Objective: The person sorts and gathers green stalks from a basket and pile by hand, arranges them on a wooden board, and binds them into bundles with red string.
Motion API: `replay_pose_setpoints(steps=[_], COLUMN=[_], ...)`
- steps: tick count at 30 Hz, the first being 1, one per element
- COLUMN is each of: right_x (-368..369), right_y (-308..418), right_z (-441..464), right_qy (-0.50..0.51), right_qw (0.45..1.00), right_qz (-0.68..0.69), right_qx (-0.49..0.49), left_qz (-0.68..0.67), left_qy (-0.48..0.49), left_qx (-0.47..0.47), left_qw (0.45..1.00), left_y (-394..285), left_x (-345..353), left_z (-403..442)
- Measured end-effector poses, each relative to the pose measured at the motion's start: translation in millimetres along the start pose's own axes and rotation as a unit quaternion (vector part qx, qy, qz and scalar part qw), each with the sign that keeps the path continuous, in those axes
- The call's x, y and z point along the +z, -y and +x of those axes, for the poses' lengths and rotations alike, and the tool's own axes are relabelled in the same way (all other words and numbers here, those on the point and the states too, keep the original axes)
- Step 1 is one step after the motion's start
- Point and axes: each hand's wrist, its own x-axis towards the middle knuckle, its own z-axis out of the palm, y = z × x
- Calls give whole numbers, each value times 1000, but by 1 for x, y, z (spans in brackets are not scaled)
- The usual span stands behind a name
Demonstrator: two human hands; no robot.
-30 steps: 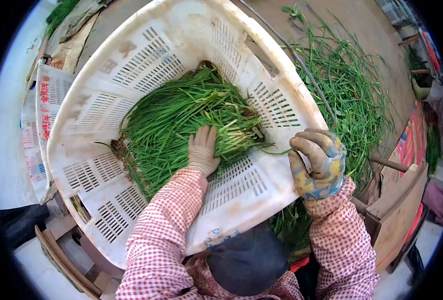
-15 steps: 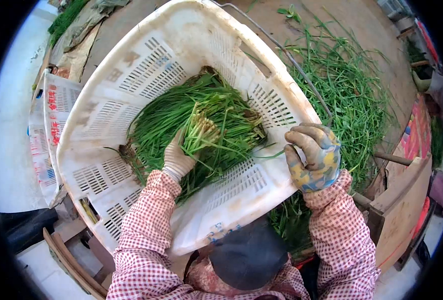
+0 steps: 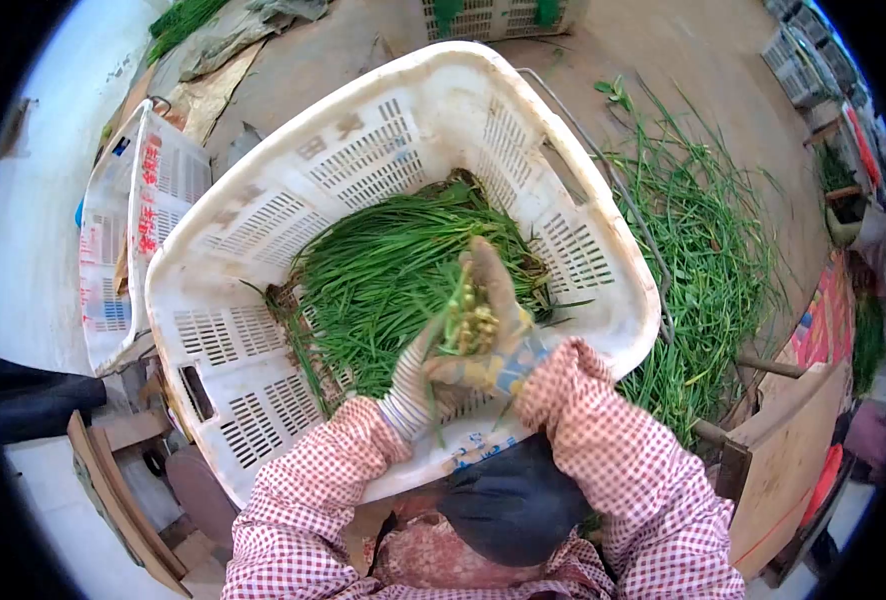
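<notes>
A small bunch of chives (image 3: 471, 322), its pale stem ends towards me, is above the large white plastic basket (image 3: 603, 345). My left hand (image 3: 413, 388), in a pale striped glove, is closed round the bunch from the left. In a patterned blue and yellow glove with soiled fingers, my right hand (image 3: 511, 325) lies against the stem ends, thumb and fingers spread on either side of them. Beneath both hands, a pile of chives (image 3: 393, 255) lies in the basket, leaves mostly to the left.
Loose green leaves (image 3: 698, 240) cover the floor right of the basket, beside a bent metal rod (image 3: 635, 205). A wooden board (image 3: 788, 465) stands at the lower right. Another white basket (image 3: 168, 195) is on the left, and a crate (image 3: 498, 18) at the top.
My right hand has moved left from the basket's right rim to the stem ends. My left hand has shifted right and down with the bunch. More floor shows at the top.
</notes>
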Motion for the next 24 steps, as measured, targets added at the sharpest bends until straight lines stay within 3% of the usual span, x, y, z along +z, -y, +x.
replay_pose_setpoints(steps=[2, 3, 5, 6, 7, 8, 9, 11, 13, 15, 16, 17, 18, 19, 21, 23, 24], right_x=[8, 9, 6, 4, -1, -8, -11, -15, -17, -16, -21, -27, -28, -30, -41, -46, -41], right_y=[10, 17, 35, 44, 51, 56, 58, 53, 50, 52, 44, 37, 36, 35, 33, 35, 41], right_z=[-15, -24, -41, -49, -55, -60, -64, -65, -63, -65, -68, -70, -68, -64, -58, -50, -49], right_qy=[-29, -67, -92, -123, -120, -131, -143, -133, -129, -101, -87, -74, -52, -31, -10, 54, 15], right_qw=[998, 991, 986, 975, 976, 974, 971, 977, 982, 984, 979, 972, 988, 997, 999, 996, 997], right_qz=[50, 101, 89, 78, 78, 88, 100, 93, 87, 103, 129, 155, 106, 55, 39, 71, 72], right_qx=[23, 48, 109, 168, 166, 161, 161, 136, 107, 109, 134, 159, 97, 31, 24, -4, 10], left_qz=[-8, 226, 448, 605, 736, 686, 722, 664, 764, 868, 868, 909, 943, 943, 957, 951, 956], left_qy=[56, 79, 96, 168, 233, 242, 213, 79, -74, -153, -154, -158, -158, -151, -241, -255, -246], left_qx=[0, 13, 25, 56, 86, 37, 32, -53, 195, 204, 203, 159, 113, 115, 12, -88, -109], left_qw=[998, 971, 889, 776, 630, 685, 658, 742, 611, 425, 427, 350, 271, 272, 158, 148, 121], left_y=[14, 22, 20, 10, -2, -16, -34, -62, -73, -93, -104, -114, -118, -119, -120, -130, -134], left_x=[-1, -4, 0, 6, 18, 36, 26, -1, -32, -39, -43, -45, -49, -49, -49, -43, -40], left_z=[-6, -4, -4, -5, -6, -10, -8, 19, 56, 93, 114, 135, 152, 165, 191, 209, 214])
